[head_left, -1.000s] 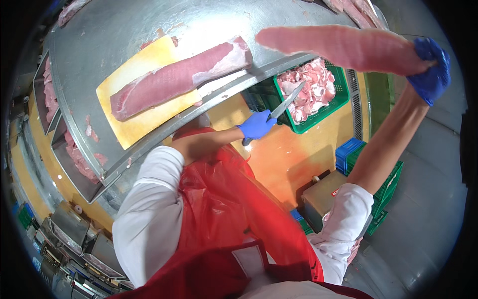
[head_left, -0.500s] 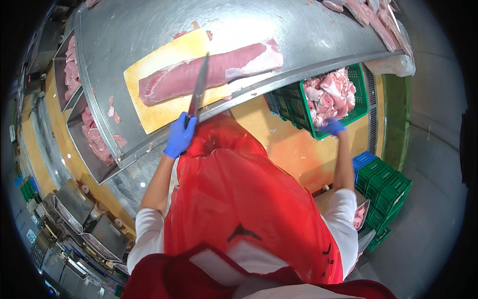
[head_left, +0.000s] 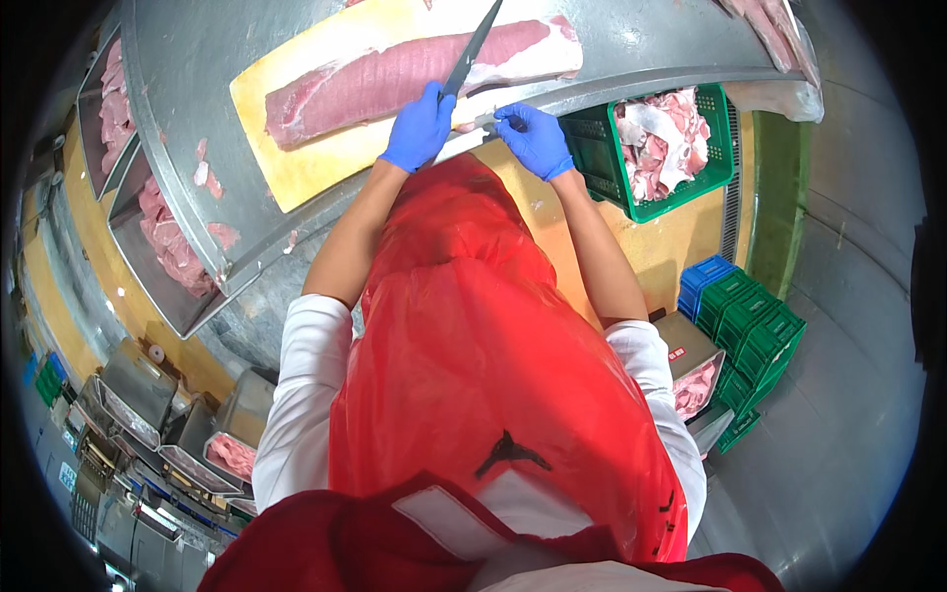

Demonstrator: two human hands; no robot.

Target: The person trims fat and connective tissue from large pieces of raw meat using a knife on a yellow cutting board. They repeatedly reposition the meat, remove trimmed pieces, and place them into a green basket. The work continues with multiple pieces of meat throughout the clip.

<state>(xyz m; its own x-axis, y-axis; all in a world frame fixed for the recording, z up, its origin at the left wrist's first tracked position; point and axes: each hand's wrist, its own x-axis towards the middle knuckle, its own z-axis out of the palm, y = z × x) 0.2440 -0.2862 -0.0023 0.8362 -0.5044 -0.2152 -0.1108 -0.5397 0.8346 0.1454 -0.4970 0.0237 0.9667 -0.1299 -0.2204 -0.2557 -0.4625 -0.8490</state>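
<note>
A long pink pork loin (head_left: pixel 365 84), whitish toward its right end, lies across a yellow cutting board (head_left: pixel 258 109) on the steel table. Wrapped round the handle of a knife (head_left: pixel 471 52) is my left hand (head_left: pixel 416 130), in a blue glove. The dark blade points up and to the right, over the loin. At the table's near edge, just right of the left hand, my gloved right hand (head_left: pixel 536 143) is closed with its fingertips pinched. A small pale bit is at those fingertips; its kind cannot be told.
A green crate (head_left: pixel 651 209) of fatty meat trimmings stands below the table edge at right. Steel bins (head_left: pixel 168 306) of pink meat adjoin the table's left side. Stacked green crates (head_left: pixel 760 326) stand lower right. More meat (head_left: pixel 764 30) lies at the table's far right.
My right hand has left the green crate and come back to the table edge, its fingers now pinched. My left hand and the knife have moved right and farther over the table.
</note>
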